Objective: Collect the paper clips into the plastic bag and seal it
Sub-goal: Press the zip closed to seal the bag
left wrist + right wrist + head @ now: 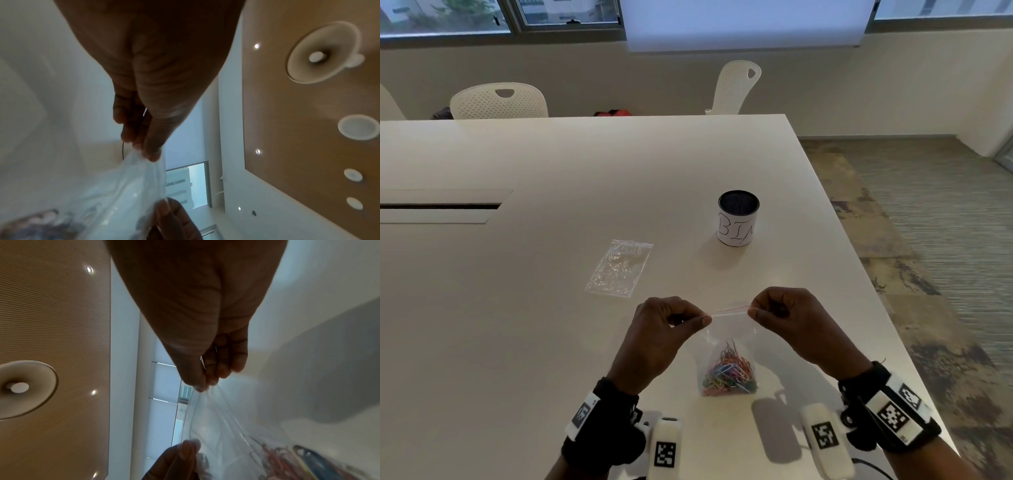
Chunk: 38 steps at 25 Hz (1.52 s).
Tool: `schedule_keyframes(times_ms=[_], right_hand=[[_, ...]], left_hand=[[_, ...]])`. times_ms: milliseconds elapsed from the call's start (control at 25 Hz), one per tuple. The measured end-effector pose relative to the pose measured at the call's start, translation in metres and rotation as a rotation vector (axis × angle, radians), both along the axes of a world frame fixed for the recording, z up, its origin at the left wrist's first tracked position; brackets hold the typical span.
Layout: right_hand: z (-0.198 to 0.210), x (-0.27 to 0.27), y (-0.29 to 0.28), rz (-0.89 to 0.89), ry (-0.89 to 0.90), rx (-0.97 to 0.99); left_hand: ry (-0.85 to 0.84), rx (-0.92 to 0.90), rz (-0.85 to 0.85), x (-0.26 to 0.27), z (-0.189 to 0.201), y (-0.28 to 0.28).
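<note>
Two bags: plastic bag (727, 346) held up over the table (551, 308), left hand (666, 329) and right hand (782, 317) each pinching a top corner. Paper clips (729, 375) heaped inside, uncountable. Second bag (619, 267) lies flat, contents unclear. One cup (738, 222) behind.

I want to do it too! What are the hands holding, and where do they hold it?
Both hold the plastic bag of paper clips. The left hand pinches the left end of its top strip, the right hand the right end.
</note>
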State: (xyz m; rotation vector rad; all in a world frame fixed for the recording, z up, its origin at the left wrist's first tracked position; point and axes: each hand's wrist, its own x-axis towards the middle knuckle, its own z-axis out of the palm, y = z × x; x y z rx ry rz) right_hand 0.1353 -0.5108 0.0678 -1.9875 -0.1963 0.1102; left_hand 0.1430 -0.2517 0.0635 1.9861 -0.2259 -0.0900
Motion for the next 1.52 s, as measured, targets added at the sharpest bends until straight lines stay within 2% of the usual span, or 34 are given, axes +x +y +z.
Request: schedule_keyframes(times_ms=[400,760,1000,1200,1320,1520], right_hand=[[-0.003,0.002,0.009,0.051,0.042,0.106],[-0.005,0.0,0.015,0.049,-0.051,0.067],[-0.006,0.0,0.021,0.1,-0.053,0.109],[-0.009,-0.002,0.026,0.047,-0.035,0.173],[-0.008,-0.006,0.024,0.045,-0.02,0.196],[-0.007,-0.003,0.015,-0.016,-0.007,0.118]], left_hand=[[-0.011,-0.008,-0.053,0.0,0.005,-0.016],[-0.036,-0.027,-0.024,0.001,0.0,-0.023],[-0.071,-0.005,-0.02,-0.003,-0.002,-0.024],[-0.148,0.04,-0.077,-0.002,-0.003,-0.02],[-0.164,0.034,-0.037,-0.003,-0.002,-0.013],[-0.267,0.122,-0.041,-0.002,0.002,-0.005]])
